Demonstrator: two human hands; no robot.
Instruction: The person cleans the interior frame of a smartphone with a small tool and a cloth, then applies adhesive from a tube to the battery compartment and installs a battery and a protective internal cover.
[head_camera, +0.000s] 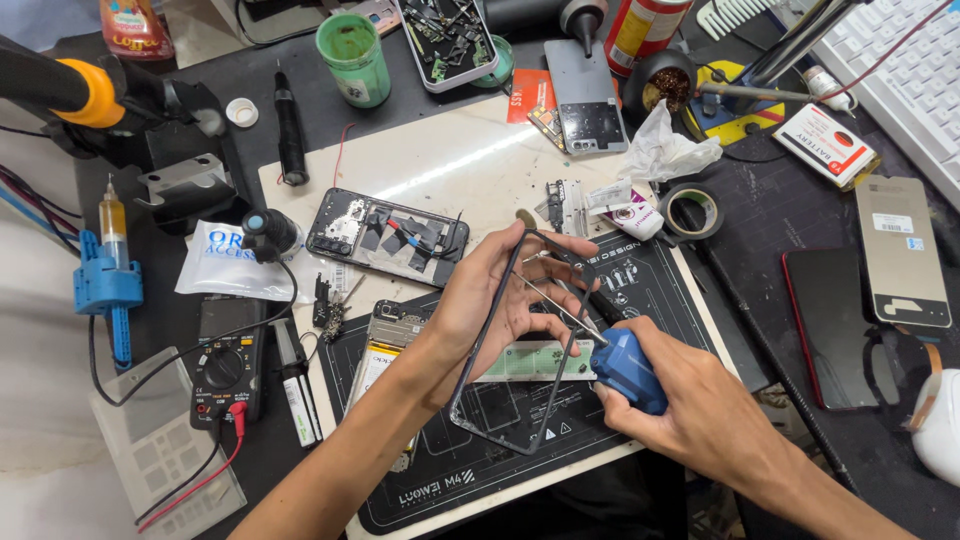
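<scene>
My left hand (500, 295) holds a thin dark phone frame (470, 400) upright over a black work mat (430, 490). My right hand (690, 410) grips a blue-handled screwdriver (628, 368); its metal shaft reaches up to the frame's top corner by my left fingers. An opened phone body (385, 237) with exposed parts lies on the white board (440, 160) behind. Another opened phone (385, 345) rests on the mat under my left wrist.
A multimeter (228, 372) with red and black leads sits at the left. A green cup (353, 58), parts tray (447, 40), tape roll (692, 212), crumpled tissue (665, 150), a red-edged phone (832, 325), a back cover (902, 250) and a keyboard (910, 80) surround the mat.
</scene>
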